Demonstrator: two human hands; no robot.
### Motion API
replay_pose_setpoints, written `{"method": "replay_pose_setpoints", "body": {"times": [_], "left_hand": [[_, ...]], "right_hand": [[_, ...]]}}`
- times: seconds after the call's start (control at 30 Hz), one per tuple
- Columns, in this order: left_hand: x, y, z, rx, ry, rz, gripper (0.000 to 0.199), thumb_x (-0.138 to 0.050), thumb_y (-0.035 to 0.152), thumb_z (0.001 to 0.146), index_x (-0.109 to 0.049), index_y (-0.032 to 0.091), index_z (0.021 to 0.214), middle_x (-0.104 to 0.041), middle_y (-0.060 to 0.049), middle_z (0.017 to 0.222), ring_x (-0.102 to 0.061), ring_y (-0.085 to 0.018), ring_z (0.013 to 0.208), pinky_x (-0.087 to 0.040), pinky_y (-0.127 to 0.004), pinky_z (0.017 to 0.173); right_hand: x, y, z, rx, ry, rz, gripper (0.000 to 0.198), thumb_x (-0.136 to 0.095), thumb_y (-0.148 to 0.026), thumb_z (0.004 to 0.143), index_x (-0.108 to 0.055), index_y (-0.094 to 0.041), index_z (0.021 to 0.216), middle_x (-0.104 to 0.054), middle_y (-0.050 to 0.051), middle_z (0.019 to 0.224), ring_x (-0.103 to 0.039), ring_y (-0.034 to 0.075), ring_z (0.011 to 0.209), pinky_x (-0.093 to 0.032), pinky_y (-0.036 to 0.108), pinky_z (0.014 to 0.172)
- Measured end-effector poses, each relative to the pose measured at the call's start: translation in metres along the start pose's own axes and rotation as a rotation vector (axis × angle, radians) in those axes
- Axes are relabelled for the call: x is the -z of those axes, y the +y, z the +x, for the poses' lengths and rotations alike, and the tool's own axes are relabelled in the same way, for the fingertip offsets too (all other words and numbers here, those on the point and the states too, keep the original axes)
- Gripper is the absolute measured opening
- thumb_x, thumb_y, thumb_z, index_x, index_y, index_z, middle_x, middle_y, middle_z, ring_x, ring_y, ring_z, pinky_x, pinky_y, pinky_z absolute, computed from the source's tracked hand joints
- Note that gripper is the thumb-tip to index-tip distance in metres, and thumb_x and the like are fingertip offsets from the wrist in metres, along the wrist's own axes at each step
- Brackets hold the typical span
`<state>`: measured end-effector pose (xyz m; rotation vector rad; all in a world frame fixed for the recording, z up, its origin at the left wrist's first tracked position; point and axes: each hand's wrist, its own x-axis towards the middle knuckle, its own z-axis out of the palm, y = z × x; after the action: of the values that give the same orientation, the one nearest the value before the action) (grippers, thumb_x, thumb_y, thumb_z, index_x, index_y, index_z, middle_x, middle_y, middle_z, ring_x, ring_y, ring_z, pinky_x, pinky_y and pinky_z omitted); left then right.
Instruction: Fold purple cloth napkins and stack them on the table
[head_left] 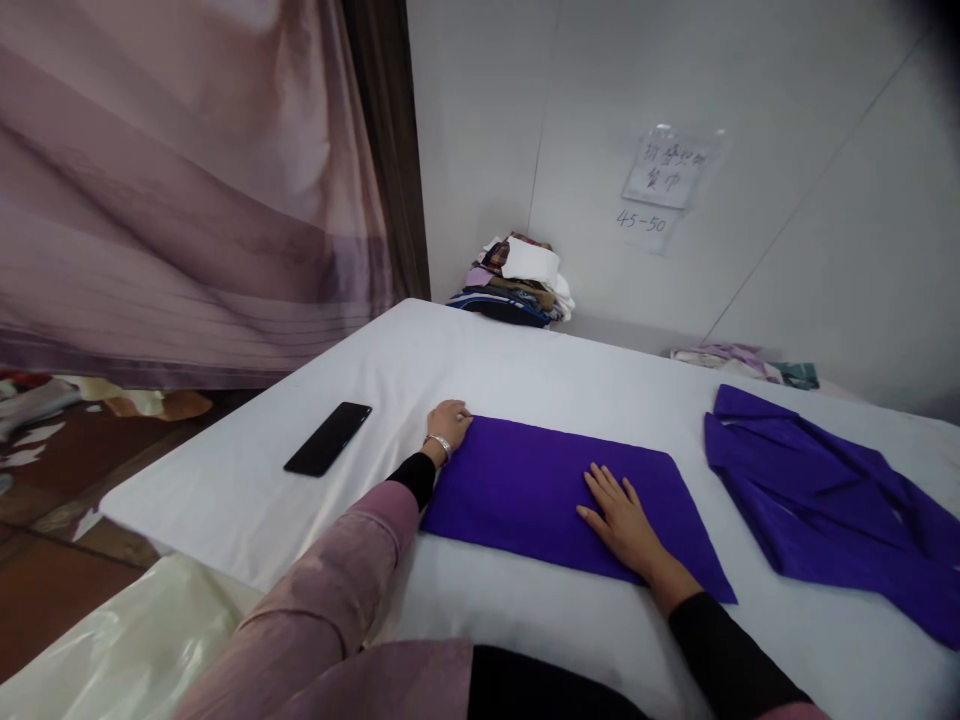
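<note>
A purple cloth (pixel 517 490), folded into a flat rectangle, lies on the white-covered table (pixel 480 370) in front of me. At its far left corner is my left hand (pixel 448 424), with fingers drawn together on the cloth's edge. My right hand (pixel 621 522) rests palm down on the right half of the cloth, its fingers stretched and spread. To the right, apart from the folded piece, a second purple cloth (pixel 817 490) lies loose and creased.
Left of my left arm lies a black phone (pixel 328 440). Piled fabrics (pixel 517 285) stand beyond the table's far edge, near a wall with a handwritten paper sign (pixel 664 172). A pinkish curtain (pixel 187 180) hangs at the left. A pale plastic sheet (pixel 142 630) is at the lower left.
</note>
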<state>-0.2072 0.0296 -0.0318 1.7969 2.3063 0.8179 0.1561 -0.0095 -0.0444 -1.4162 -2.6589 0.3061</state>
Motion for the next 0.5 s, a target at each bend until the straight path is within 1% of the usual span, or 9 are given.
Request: {"method": "replay_pose_setpoints", "body": {"times": [0.1, 0.2, 0.27, 0.33, 0.4, 0.5], "left_hand": [[0.002, 0.001, -0.001, 0.001, -0.015, 0.043, 0.025, -0.052, 0.028, 0.080, -0.067, 0.015, 0.095, -0.060, -0.010, 0.120, -0.048, -0.023, 0.116, -0.034, -0.035, 0.099], [0.002, 0.005, 0.000, -0.006, -0.043, 0.075, 0.022, -0.051, 0.027, 0.080, -0.067, 0.018, 0.093, -0.060, -0.010, 0.120, -0.047, -0.024, 0.119, -0.033, -0.039, 0.100], [0.001, 0.007, 0.003, -0.027, -0.059, 0.089, 0.023, -0.050, 0.028, 0.080, -0.066, 0.018, 0.092, -0.060, -0.010, 0.120, -0.045, -0.026, 0.120, -0.032, -0.043, 0.101], [0.000, 0.008, 0.008, -0.038, -0.065, 0.130, 0.023, -0.048, 0.029, 0.080, -0.066, 0.018, 0.091, -0.060, -0.010, 0.119, -0.046, -0.025, 0.120, -0.033, -0.042, 0.101], [-0.001, 0.007, 0.012, -0.067, -0.078, 0.169, 0.024, -0.047, 0.029, 0.080, -0.065, 0.018, 0.091, -0.061, -0.009, 0.118, -0.049, -0.023, 0.117, -0.035, -0.037, 0.100], [0.002, 0.006, 0.014, -0.099, -0.123, 0.166, 0.027, -0.045, 0.030, 0.080, -0.064, 0.017, 0.094, -0.065, -0.009, 0.109, -0.056, -0.022, 0.108, -0.041, -0.032, 0.093]], "right_hand": [[0.014, -0.001, 0.000, -0.026, 0.004, 0.045, 0.064, -0.025, -0.057, 0.089, -0.026, -0.021, 0.142, -0.023, 0.008, 0.148, -0.015, 0.022, 0.137, -0.014, 0.048, 0.109], [0.031, -0.013, 0.003, -0.012, 0.023, 0.044, 0.065, -0.026, -0.058, 0.089, -0.027, -0.021, 0.142, -0.022, 0.008, 0.148, -0.014, 0.023, 0.137, -0.011, 0.048, 0.110], [0.038, -0.027, 0.009, 0.030, -0.003, 0.055, 0.065, -0.026, -0.058, 0.089, -0.027, -0.019, 0.142, -0.022, 0.009, 0.148, -0.014, 0.023, 0.138, -0.010, 0.049, 0.110], [0.038, -0.043, 0.020, 0.080, -0.035, 0.084, 0.068, -0.026, -0.059, 0.089, -0.025, -0.017, 0.142, -0.022, 0.011, 0.148, -0.013, 0.023, 0.138, -0.010, 0.048, 0.110], [0.034, -0.056, 0.033, 0.128, -0.056, 0.110, 0.070, -0.027, -0.060, 0.089, -0.022, -0.016, 0.143, -0.020, 0.012, 0.149, -0.012, 0.024, 0.138, -0.009, 0.048, 0.110], [0.024, -0.063, 0.048, 0.167, -0.071, 0.126, 0.072, -0.026, -0.063, 0.088, -0.020, -0.017, 0.143, -0.017, 0.013, 0.149, -0.010, 0.026, 0.138, -0.008, 0.051, 0.109]]}}
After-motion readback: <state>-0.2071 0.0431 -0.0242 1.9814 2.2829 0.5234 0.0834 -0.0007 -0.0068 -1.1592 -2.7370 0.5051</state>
